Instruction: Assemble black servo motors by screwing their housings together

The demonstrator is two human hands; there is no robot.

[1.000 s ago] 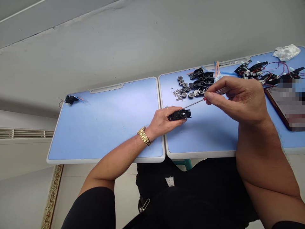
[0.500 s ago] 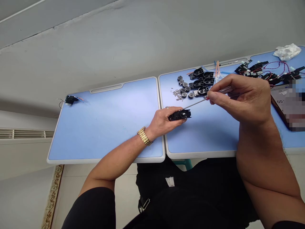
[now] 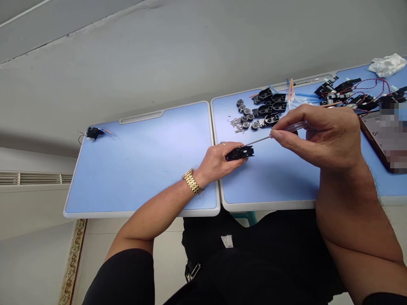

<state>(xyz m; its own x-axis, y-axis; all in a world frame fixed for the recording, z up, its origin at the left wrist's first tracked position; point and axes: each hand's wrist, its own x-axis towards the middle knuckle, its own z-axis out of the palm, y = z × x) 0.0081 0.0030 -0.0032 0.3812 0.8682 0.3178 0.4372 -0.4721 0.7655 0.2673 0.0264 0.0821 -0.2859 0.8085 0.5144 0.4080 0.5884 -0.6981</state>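
Observation:
My left hand (image 3: pixel 219 162) is closed around a small black plastic housing (image 3: pixel 240 153) with a pale pin at its middle, held over the near part of the right table. Between the thumb and fingers of my right hand (image 3: pixel 321 137) is a screwdriver (image 3: pixel 257 140) with a clear handle. Its thin metal shaft slants down to the left, and the tip reaches the upper edge of the housing; exactly where it sits there is hidden. Past the housing lie a pile of small screws (image 3: pixel 236 125) and several round metal-and-black parts (image 3: pixel 245 125).
Several open black casings (image 3: pixel 263 111) lie behind the screwdriver. Black assemblies with red wires (image 3: pixel 365 101), a crumpled white tissue (image 3: pixel 387 65) and a phone-like device (image 3: pixel 386 142) are at right. Another black part with wires (image 3: pixel 93 133) rests on the left table (image 3: pixel 143 169).
My right hand has shifted slightly to the left and down along with the screwdriver. My left hand and the housing stay almost in place.

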